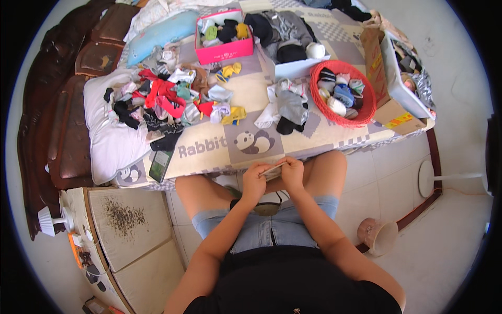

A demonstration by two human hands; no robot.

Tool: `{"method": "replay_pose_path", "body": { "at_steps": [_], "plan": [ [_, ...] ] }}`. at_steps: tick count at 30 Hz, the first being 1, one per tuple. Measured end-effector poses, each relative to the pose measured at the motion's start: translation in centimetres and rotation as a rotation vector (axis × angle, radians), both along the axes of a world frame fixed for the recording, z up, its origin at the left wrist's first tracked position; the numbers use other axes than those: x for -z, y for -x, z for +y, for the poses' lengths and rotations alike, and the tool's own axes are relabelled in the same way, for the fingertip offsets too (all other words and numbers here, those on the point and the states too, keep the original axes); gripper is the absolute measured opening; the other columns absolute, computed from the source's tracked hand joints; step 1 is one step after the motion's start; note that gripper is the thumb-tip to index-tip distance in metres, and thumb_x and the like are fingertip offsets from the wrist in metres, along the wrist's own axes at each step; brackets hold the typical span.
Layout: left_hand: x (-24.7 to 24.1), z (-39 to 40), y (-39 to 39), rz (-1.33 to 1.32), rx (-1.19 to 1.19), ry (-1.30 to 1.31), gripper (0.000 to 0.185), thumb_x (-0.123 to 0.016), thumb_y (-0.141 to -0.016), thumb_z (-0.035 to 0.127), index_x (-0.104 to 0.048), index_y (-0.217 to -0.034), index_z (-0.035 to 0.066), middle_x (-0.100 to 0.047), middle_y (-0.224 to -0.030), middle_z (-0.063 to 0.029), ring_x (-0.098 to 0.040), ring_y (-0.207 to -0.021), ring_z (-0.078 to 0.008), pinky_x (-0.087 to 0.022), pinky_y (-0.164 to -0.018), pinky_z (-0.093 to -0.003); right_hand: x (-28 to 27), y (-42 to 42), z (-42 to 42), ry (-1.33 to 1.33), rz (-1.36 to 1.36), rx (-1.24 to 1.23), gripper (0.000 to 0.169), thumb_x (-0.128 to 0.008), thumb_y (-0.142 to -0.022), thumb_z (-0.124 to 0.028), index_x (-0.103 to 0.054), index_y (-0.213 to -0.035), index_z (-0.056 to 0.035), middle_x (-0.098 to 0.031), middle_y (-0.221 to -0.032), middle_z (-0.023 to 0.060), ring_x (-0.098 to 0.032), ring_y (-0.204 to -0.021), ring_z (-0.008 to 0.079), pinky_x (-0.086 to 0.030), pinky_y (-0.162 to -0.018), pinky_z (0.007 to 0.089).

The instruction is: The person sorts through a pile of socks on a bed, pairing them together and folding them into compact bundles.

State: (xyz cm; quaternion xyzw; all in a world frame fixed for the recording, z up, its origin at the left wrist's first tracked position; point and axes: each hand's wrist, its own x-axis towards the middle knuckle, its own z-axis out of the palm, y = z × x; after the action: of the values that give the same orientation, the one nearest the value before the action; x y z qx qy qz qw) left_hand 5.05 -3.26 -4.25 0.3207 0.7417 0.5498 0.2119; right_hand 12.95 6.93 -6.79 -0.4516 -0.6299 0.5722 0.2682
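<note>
Over my lap, at the near edge of the bed, both hands grip a small pale piece of cloth (273, 171), likely a sock. My left hand (254, 182) pinches one side, and my right hand (293, 173) has the other. Much of the cloth is hidden by my fingers. Beyond them on the patterned bedsheet (204, 157) lies a small heap of grey, white and black socks (292, 106). Farther left spreads a large loose pile of mixed socks (164, 94). Rolled socks fill a red woven basket (366, 115) at right.
A pink box (225, 53) and a pale blue box (300, 68) hold socks and dark clothing. At right stand a cardboard box (400, 115) and a white bin (400, 78) of clothes. A phone (160, 165) lies near the bed's edge. A cabinet (129, 251) is lower left.
</note>
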Motion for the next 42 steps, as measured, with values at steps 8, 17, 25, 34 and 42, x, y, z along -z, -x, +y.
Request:
{"method": "replay_pose_path", "body": {
  "at_steps": [8, 17, 25, 34, 42],
  "plan": [
    [1.0, -0.3, -0.3, -0.954, 0.008, -0.164, 0.038, -0.034, -0.069, -0.008, -0.057, -0.100, -0.004, -0.061, -0.092, -0.0114, -0.060, -0.083, -0.0180, -0.047, -0.075, -0.0265, 0.0, -0.6, 1.8, 1.154, 0.433, 0.168, 0.010, -0.044, -0.074, -0.002, -0.053, -0.073, -0.0047, -0.054, -0.080, 0.0118, -0.051, -0.075, 0.0259, -0.046, -0.071, 0.0410],
    [0.7, -0.3, -0.3, -1.340, 0.094, -0.428, 0.033, -0.043, -0.081, -0.006, -0.052, -0.112, 0.000, -0.057, -0.111, -0.0088, -0.055, -0.101, -0.0199, -0.044, -0.088, -0.0314, -0.5, -0.4, 1.9, 1.284, 0.830, 0.115, 0.011, -0.042, -0.082, -0.007, -0.048, -0.092, -0.0064, -0.054, -0.087, 0.0141, -0.055, -0.086, 0.0306, -0.047, -0.081, 0.0463],
    [2.2, -0.9, 0.2, -1.337, 0.183, -0.555, 0.036, -0.051, -0.076, -0.008, -0.053, -0.111, -0.001, -0.057, -0.113, -0.0100, -0.054, -0.105, -0.0214, -0.042, -0.094, -0.0350, -0.3, 0.6, 0.3, 0.760, 0.614, -0.081, 0.014, -0.042, -0.087, -0.010, -0.053, -0.093, -0.0031, -0.060, -0.084, 0.0079, -0.059, -0.076, 0.0155, -0.050, -0.068, 0.0282],
    [2.2, -1.6, 1.8, -1.260, 0.270, -0.560, 0.035, -0.052, -0.071, -0.010, -0.056, -0.104, 0.001, -0.058, -0.110, -0.0085, -0.054, -0.104, -0.0205, -0.040, -0.095, -0.0350, -1.9, -0.4, 1.5, 0.806, 0.318, -0.387, 0.019, -0.049, -0.091, -0.018, -0.057, -0.099, -0.0032, -0.060, -0.084, 0.0029, -0.058, -0.076, 0.0097, -0.048, -0.066, 0.0239],
    [1.6, -0.8, 0.8, -1.023, 0.175, -0.298, 0.026, -0.053, -0.071, -0.011, -0.057, -0.092, 0.003, -0.060, -0.096, -0.0046, -0.057, -0.091, -0.0157, -0.044, -0.083, -0.0296, -1.6, -0.2, 1.3, 0.836, 0.513, -0.277, 0.017, -0.048, -0.091, -0.017, -0.057, -0.098, -0.0041, -0.059, -0.080, 0.0024, -0.057, -0.072, 0.0116, -0.048, -0.064, 0.0247]
  ]
}}
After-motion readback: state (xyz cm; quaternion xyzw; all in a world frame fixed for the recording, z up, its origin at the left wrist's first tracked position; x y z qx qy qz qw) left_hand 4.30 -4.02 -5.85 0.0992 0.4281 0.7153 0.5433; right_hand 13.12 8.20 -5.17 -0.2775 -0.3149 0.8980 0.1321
